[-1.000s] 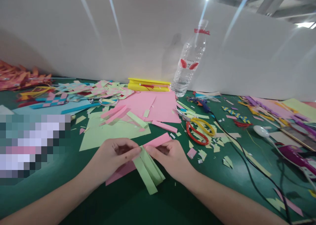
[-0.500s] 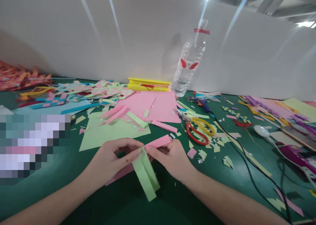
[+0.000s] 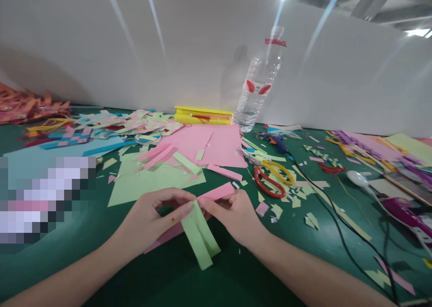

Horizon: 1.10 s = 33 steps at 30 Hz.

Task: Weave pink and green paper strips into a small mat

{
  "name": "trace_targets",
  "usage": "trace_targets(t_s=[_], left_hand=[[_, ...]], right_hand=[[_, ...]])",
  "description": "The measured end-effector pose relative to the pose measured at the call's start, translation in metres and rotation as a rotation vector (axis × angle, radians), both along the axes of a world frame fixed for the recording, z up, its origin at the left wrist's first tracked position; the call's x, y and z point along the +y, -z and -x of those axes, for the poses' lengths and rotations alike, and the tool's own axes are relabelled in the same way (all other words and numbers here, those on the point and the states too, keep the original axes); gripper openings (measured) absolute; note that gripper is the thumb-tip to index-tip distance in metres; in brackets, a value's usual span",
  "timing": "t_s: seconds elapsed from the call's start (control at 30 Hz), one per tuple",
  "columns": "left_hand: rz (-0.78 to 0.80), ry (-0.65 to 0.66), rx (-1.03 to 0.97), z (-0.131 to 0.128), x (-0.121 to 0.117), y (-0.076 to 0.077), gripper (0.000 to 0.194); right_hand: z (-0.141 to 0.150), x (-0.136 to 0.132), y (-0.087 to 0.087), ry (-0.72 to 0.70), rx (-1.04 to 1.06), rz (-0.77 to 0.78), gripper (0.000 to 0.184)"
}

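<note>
Between thumb and fingers, my left hand (image 3: 162,212) pinches a green paper strip (image 3: 195,239) where it crosses the pink paper strip (image 3: 216,193). The green strip's two tails hang down over the table. My right hand (image 3: 234,212) is closed on the pink strip, its thumb close to the crossing. One pink end points up and right; pink paper also shows below my left hand. How the strips interlock is hidden by my fingertips. Just beyond my hands lie a green sheet (image 3: 135,185) and a loose pink strip (image 3: 225,172).
Scissors (image 3: 270,185) with red and yellow handles lie right of centre among paper scraps. A plastic bottle (image 3: 256,91) stands against the white partition. A blue glue gun (image 3: 275,140) trails a black cable; a purple corded tool (image 3: 401,212) lies at right. Woven paper pieces (image 3: 145,125) are piled back left.
The hanging green tails have shifted slightly up and right, their ends spreading a little. Both hands keep nearly the same grip and place.
</note>
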<state>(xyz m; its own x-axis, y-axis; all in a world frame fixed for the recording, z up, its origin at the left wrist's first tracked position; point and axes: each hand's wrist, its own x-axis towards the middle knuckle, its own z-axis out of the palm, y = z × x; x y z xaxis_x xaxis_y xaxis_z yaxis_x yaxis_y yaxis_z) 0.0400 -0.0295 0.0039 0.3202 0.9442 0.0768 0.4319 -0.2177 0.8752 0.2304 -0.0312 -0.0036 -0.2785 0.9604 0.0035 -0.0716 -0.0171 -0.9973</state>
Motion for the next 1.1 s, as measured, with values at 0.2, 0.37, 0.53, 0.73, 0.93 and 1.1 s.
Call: trace_targets(t_s=[0.2,0.37,0.53,0.73,0.93,1.1], left_hand=[[-0.007,-0.018,-0.006,0.0,-0.001,0.001,0.018],[-0.016,-0.017,-0.007,0.001,0.001,0.002,0.017],[-0.021,-0.021,-0.001,0.001,0.001,0.001,0.016],[-0.016,-0.015,-0.011,0.001,0.0,0.001,0.015],[0.0,-0.011,-0.009,0.0,0.002,0.002,0.016],[0.093,0.017,-0.06,0.001,0.003,0.002,0.018]], right_hand=[[0.0,-0.001,0.0,0.006,-0.005,0.003,0.017],[0.0,-0.002,-0.001,0.004,-0.008,-0.012,0.014],[0.001,0.0,-0.001,-0.011,0.03,-0.006,0.014],[-0.001,-0.001,0.005,-0.052,-0.025,0.026,0.015],[-0.001,-0.003,0.009,-0.066,-0.153,-0.017,0.02],[0.0,-0.002,0.007,-0.014,-0.156,-0.001,0.021]])
